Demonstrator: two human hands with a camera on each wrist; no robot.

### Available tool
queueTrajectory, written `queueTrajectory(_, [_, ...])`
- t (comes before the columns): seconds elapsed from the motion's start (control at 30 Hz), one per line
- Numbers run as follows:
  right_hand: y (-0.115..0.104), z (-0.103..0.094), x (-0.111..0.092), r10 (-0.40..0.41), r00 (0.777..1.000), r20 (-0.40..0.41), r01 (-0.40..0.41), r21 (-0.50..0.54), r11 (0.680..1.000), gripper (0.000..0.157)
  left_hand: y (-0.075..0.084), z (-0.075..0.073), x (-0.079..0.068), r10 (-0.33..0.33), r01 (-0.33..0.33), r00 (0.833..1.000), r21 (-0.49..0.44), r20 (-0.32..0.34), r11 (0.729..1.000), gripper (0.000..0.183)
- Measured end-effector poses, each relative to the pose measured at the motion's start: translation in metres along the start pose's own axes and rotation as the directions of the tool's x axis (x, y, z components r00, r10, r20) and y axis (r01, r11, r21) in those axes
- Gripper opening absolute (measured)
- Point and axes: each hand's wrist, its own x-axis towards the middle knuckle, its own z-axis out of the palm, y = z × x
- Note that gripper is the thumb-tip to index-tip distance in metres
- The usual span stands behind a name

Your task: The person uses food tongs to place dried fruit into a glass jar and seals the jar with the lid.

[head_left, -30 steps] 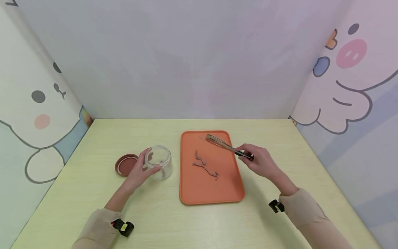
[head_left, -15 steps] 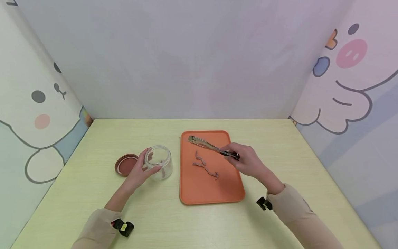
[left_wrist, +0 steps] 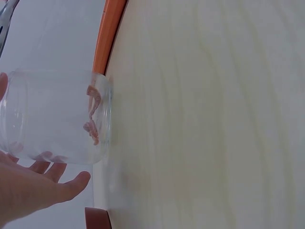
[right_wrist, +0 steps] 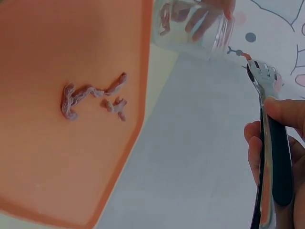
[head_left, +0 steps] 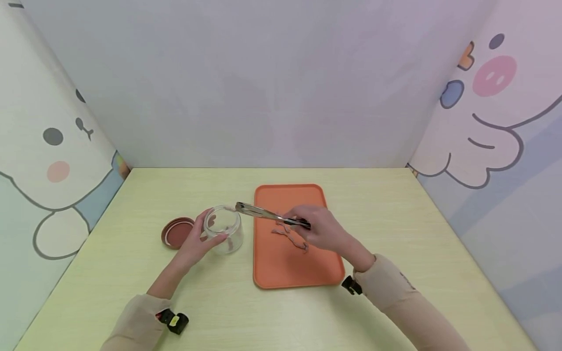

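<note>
My left hand (head_left: 195,245) grips a clear glass jar (head_left: 234,239) standing on the table, fingers and thumb round its side. Inside, at the bottom, lie shrivelled brownish-pink strips (left_wrist: 93,114). My right hand (head_left: 322,231) holds metal tongs (head_left: 261,213) with black grips, squeezed nearly together. Their tips reach the jar's open mouth from the right, and a small reddish piece (right_wrist: 246,56) shows at the tips in the right wrist view. More twisted strips (right_wrist: 86,94) lie on the orange tray (head_left: 290,273), partly covered by my right hand in the head view.
A reddish-brown round lid (head_left: 177,234) lies on the table left of the jar, beside my left hand. The tray's raised rim runs close to the jar's right side. A pale wall (head_left: 272,97) stands behind the pale wooden table (head_left: 281,321).
My right hand has moved left across the tray with the tongs, bringing their tips from over the tray's far part to the jar's mouth. The left hand and jar have stayed put.
</note>
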Motion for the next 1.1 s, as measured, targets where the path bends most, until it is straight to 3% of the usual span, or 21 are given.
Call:
queueTrajectory(0.17, [-0.005, 0.010, 0.009, 0.028, 0.999, 0.040, -0.030, 0.046, 0.999, 0.022, -0.004, -0.001, 0.001, 0.004, -0.004, 1.000, 0.015, 0.000, 1.000, 0.077])
queueTrajectory(0.37, [-0.010, 0.020, 0.017, 0.052, 0.997, 0.064, -0.052, -0.004, 0.999, 0.019, -0.021, -0.003, 0.006, 0.018, -0.018, 1.000, 0.015, -0.005, 1.000, 0.079])
queueTrajectory(0.63, [-0.009, 0.016, 0.014, 0.086, 0.993, 0.075, -0.088, 0.018, 0.996, 0.026, -0.024, -0.002, 0.008, 0.020, -0.020, 1.000, 0.023, -0.011, 1.000, 0.079])
queueTrajectory(1.1, [0.011, -0.005, -0.016, 0.176, 0.983, -0.052, -0.180, -0.088, 0.980, 0.035, -0.023, -0.002, 0.008, 0.015, -0.015, 1.000, 0.036, -0.007, 0.999, 0.080])
